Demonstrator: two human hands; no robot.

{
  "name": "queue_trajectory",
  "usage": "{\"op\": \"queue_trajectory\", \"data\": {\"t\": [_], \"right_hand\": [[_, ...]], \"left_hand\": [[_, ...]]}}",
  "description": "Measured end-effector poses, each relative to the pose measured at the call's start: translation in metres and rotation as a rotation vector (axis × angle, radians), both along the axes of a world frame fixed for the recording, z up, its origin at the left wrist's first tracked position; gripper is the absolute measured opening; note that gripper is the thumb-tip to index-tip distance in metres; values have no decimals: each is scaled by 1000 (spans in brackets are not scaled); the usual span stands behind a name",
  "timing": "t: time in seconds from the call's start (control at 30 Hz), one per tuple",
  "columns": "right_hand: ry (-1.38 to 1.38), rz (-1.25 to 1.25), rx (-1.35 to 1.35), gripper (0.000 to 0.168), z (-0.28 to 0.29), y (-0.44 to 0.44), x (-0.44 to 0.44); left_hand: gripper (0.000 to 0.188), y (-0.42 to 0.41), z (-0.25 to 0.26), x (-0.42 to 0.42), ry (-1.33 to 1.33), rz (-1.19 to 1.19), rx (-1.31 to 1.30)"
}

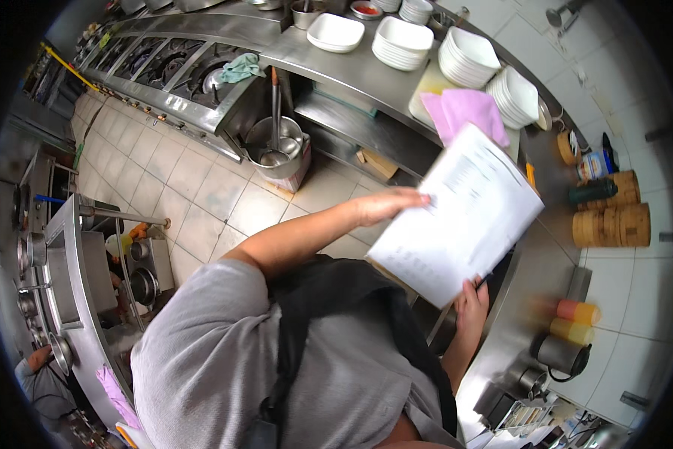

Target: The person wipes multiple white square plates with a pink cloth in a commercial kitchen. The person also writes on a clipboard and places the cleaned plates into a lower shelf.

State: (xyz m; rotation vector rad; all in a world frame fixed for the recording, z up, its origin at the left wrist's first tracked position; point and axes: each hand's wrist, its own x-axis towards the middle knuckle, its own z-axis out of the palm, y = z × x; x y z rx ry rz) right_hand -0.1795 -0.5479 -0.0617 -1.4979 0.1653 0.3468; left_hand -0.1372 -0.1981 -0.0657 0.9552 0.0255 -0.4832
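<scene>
Before my body I hold a sheaf of white papers [460,216] at a tilt, its top sheet bearing print too blurred to read. A thin brownish edge of a backing shows along its lower left side. My left hand [389,205] grips the left edge, thumb on top and fingers hidden underneath. At the lower right edge is my right hand [472,306], with a dark pen [484,280] between its fingers; this hand also touches the papers. Just beyond the papers' top corner, a pink cloth [468,112] lies on a cutting board [424,101].
Stacked white dishes [402,45] line the steel counter [342,67]. A gas range [173,73] stands at the upper left, near a floor-level pot [274,143] holding ladles. Bamboo steamers [611,224] and sauce bottles [577,311] stand along the right wall. Another person [47,381] is at far lower left.
</scene>
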Motion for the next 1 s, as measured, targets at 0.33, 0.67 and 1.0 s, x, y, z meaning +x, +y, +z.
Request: {"op": "queue_trajectory", "data": {"t": [0.33,0.67,1.0], "right_hand": [[-187,395,-281,26,27,334,125],[-444,654,-437,33,1,553,258],[-556,798,-466,32,-57,631,350]], "left_hand": [[50,285,-6,-95,87,821,274],[53,386,-41,-123,228,1224,253],[50,417,-35,-47,260,1270,306]]}}
